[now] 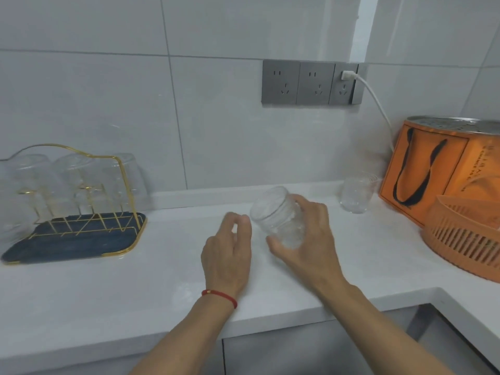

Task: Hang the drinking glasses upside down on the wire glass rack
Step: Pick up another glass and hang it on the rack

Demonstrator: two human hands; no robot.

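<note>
Her right hand (305,239) grips a tilted glass (278,217), left hand (230,247) open beside it; wet-looking glass could slip onto the counter (135,280) mid-handover.

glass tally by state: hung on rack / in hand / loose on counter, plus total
Hung upside down on the gold wire rack: 3 visible (rack runs off the frame's left edge)
Held, tilted, in the right hand: 1
Upright on the counter: 1
Total: 5
</note>
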